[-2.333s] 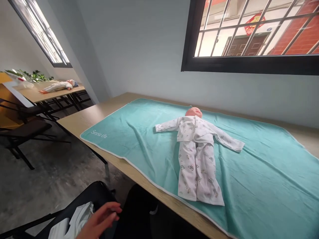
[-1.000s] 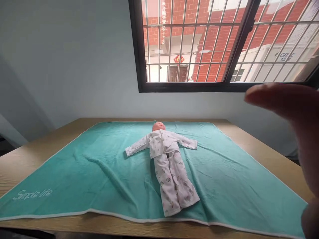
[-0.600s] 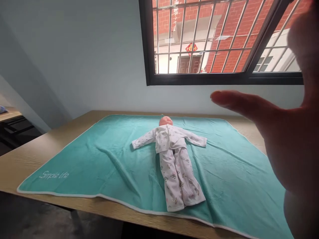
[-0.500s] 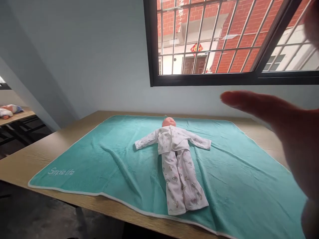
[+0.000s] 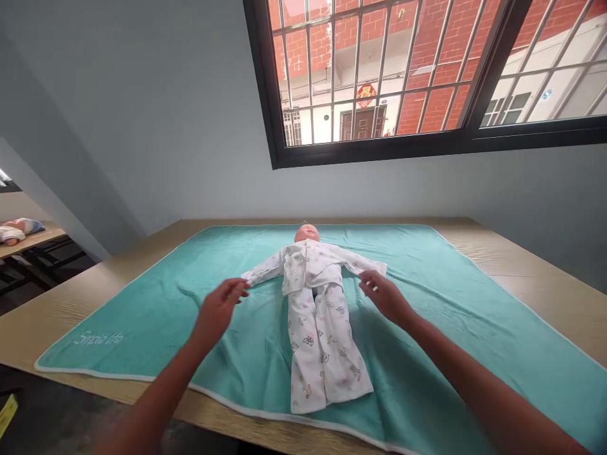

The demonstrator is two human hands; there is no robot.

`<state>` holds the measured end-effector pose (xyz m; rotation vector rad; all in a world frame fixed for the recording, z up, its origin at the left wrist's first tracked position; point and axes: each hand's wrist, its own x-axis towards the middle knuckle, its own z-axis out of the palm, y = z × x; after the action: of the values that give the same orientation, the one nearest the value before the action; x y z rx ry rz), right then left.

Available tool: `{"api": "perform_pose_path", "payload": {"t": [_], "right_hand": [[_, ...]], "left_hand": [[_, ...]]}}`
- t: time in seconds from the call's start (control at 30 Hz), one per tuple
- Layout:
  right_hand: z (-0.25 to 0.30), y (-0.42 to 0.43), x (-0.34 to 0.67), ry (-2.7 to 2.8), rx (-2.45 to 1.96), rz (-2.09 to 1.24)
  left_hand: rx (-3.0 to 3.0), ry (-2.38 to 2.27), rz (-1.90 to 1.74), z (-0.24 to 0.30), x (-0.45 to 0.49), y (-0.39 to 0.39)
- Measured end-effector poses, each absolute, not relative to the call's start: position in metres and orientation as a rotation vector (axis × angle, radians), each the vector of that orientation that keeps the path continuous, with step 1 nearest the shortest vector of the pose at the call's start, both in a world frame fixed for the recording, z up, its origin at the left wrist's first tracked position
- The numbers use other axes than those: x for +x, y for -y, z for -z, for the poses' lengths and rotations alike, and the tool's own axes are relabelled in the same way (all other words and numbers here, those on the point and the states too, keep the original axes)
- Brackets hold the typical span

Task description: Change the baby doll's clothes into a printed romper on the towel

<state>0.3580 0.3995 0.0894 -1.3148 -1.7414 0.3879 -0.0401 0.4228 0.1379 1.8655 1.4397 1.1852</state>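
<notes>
A baby doll (image 5: 313, 278) in a white printed top and trousers lies on its back on a teal blanket (image 5: 436, 328), arms spread, head toward the wall. My left hand (image 5: 219, 308) reaches out over the blanket, its fingertips close to the end of the doll's left-side sleeve, fingers loosely curled and apart, holding nothing. My right hand (image 5: 385, 295) is stretched toward the other sleeve end, fingers apart just beside the cuff, holding nothing.
The blanket covers a wooden table (image 5: 516, 265) set against a grey wall under a barred window (image 5: 408, 69). At far left another table (image 5: 28, 237) carries a second doll. The floor drops away below the near table edge.
My right hand, earlier raised close to the camera, has come down to the doll's sleeve. My left hand has come into view and reached the other sleeve. The view has settled over the doll.
</notes>
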Motion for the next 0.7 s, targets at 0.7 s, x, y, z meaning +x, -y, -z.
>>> {"api": "perform_pose_path", "payload": {"t": [0.7], "right_hand": [[-0.076,-0.411,0.371,1.533,-1.193,-0.426]], "left_hand": [[1.831,-1.600,-1.101,-0.063,-0.030,-0.436]]}}
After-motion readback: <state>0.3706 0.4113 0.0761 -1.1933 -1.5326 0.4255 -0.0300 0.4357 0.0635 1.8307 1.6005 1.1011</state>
